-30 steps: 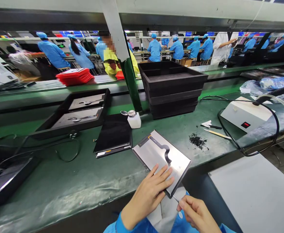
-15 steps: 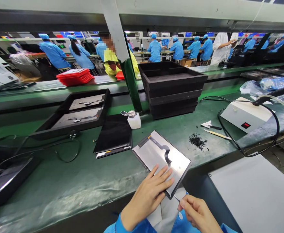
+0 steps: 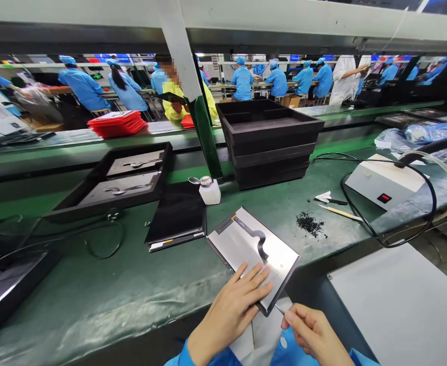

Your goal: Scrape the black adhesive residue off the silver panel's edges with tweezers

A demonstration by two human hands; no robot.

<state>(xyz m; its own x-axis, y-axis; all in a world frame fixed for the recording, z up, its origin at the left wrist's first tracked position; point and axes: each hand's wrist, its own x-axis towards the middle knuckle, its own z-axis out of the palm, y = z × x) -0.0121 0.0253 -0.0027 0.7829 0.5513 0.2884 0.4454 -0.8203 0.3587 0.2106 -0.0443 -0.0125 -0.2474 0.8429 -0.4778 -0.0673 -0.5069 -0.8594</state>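
A silver display panel (image 3: 246,241) with a black flex cable lies face down at the front edge of the green bench (image 3: 112,284). My left hand (image 3: 233,307) rests flat on its near corner, fingers spread. My right hand (image 3: 310,333) is closed in a pinch on a thin metal tool (image 3: 279,308), whose tip touches the panel's near corner.
A second dark panel (image 3: 177,216) lies to the left, beside a small white dispenser bottle (image 3: 209,189). Behind stand a stack of black trays (image 3: 269,140), a black tray with panels (image 3: 120,178), a white box (image 3: 385,183) with cables, and a pile of black scrapings (image 3: 310,222). Other workers sit beyond.
The view has shifted slightly; both hands stay at the panel's near corner, with the tool tip still against it.
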